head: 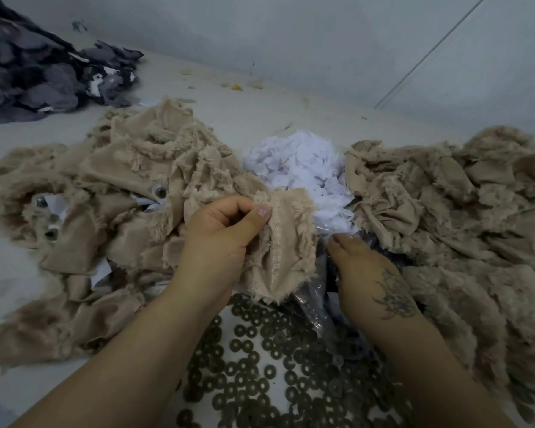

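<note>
The left hand (226, 233) pinches a small beige fur-edged plush fabric piece (286, 245) near its top edge, thumb against curled fingers, just in front of the heap of white paper scraps (300, 168). Light and limp, it should grip best on the woven backing. The right hand (374, 279) reaches into a clear plastic bag (309, 307), and I cannot tell how its fingers lie.

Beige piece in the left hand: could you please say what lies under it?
A clear bag shows at its lower edge, beside dark washers; whatever lies further under is covered.
</note>
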`<state>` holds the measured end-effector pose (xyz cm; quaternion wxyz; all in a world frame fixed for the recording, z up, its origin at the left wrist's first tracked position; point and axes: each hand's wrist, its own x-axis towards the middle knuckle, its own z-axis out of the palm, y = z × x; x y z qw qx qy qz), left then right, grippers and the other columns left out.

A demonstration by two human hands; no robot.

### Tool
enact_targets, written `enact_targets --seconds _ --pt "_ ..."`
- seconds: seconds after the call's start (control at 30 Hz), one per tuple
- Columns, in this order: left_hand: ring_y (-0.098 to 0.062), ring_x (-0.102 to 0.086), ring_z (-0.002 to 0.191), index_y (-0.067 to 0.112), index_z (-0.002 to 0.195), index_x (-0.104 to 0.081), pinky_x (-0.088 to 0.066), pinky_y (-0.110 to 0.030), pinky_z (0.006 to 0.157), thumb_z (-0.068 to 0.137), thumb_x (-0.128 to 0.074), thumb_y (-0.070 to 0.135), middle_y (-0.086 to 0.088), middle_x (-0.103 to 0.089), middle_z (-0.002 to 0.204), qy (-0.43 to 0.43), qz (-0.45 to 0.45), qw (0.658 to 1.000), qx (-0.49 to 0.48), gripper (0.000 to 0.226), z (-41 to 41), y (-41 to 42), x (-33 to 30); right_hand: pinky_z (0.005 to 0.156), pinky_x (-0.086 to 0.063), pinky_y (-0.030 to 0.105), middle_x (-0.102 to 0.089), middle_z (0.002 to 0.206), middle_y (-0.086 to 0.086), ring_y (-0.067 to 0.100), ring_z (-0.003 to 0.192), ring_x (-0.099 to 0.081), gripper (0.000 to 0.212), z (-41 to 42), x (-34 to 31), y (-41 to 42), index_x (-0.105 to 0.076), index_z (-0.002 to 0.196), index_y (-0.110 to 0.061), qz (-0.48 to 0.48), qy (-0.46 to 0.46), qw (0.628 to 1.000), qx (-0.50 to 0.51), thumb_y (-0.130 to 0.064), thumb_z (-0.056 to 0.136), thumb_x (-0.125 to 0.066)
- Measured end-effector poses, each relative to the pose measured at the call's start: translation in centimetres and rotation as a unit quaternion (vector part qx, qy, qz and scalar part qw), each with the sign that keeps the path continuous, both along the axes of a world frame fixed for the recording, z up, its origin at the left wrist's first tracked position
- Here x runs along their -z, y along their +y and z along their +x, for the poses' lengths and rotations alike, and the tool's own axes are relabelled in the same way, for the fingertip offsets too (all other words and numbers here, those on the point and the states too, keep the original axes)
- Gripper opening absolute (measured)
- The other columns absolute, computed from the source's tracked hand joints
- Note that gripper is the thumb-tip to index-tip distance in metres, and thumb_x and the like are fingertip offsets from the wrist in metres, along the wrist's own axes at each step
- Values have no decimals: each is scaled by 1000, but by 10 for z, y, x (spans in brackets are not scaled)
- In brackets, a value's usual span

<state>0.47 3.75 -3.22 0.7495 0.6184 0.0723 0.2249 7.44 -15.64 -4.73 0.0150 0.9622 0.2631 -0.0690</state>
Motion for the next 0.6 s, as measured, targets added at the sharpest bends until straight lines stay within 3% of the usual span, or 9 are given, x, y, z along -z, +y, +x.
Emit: enact_targets --seconds 0.07,0.13,0.2,0.27,0.37,0.43,0.5,0.53,0.6 --pt "-24 -44 64 11 71 -68 -43 -34 61 90 -66 15 -14 -54 69 1 -5 1000 0 20 2 0 -1 117 -31 39 -30 160 3 24 146 -30 78 -2 -1 -2 -36 153 -20 25 -32 999 7 -22 81 -65" --pt "-23 -45 63 14 69 -69 -44 -34 62 89 -67 16 -14 -55 68 1 -4 1000 -6 20 4 1 -3 95 -50 42 -60 126 7 31 115 -58 47 -6 1 -5 -68 122 -16 109 -106 988 8 -15 75 -70" --pt "-26 -46 65 14 69 -69 -44 -39 66 89 -68 17 -17 -56 71 0 -7 1000 -12 20 5 3 -4 69 -54 34 -61 84 -3 20 76 -60 18 -10 3 -3 -71 89 -17 208 -125 970 -3 -12 72 -76" --pt "-29 -47 68 10 72 -69 -44 -44 69 89 -68 17 -21 -57 74 -4 -10 1000 -12 18 7 4 -4 60 -49 24 -57 73 -14 7 67 -55 16 -12 7 3 -68 87 -25 270 -62 961 -5 -26 74 -78" --pt "-27 -46 65 6 72 -67 -44 -40 65 89 -67 16 -19 -56 71 -7 -3 1000 -12 19 8 2 -2 66 -42 16 -60 94 -18 4 84 -57 47 -11 13 11 -59 104 -36 278 -5 960 -29 -62 66 -64" --pt "-23 -44 60 9 71 -67 -43 -32 58 89 -67 16 -15 -54 66 -7 6 1000 -13 19 9 1 -2 85 -48 21 -59 121 -16 6 108 -56 81 -11 18 16 -51 126 -37 259 17 965 -29 -76 55 -60" --pt "-22 -44 60 8 71 -68 -43 -31 56 89 -67 15 -15 -54 66 -6 6 1000 -15 19 9 -1 -1 110 -41 36 -35 154 -15 11 138 -38 111 -15 20 22 -30 149 -40 197 32 978 -67 -85 51 -56" --pt "-22 -44 60 7 72 -67 -43 -31 55 90 -66 15 -16 -54 66 -5 5 1000 -15 19 9 -1 -1 116 -35 43 -20 161 -15 16 146 -27 118 -18 21 26 -19 154 -43 167 37 982 -83 -88 50 -53" --pt "-20 -44 58 7 72 -67 -44 -28 54 91 -66 13 -14 -54 64 -5 5 1000 -18 20 9 -1 0 118 -32 46 -11 163 -18 19 150 -19 114 -24 16 27 -13 154 -47 148 56 983 -89 -88 55 -53"
